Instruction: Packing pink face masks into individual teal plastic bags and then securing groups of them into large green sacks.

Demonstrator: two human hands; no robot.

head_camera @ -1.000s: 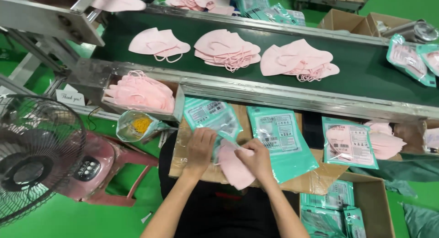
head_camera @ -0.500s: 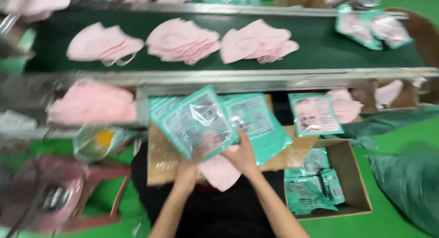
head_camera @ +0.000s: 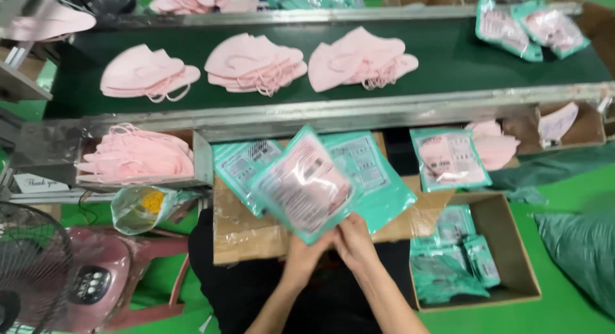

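bright, even overhead light, soft shadows, slight motion blur, glare on the teal pouch [head_camera: 306, 185]

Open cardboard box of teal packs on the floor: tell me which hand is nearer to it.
Right. The right hand grips the filled pouch at its lower edge, on the side toward the box. The left hand holds the same pouch, farther from the box.
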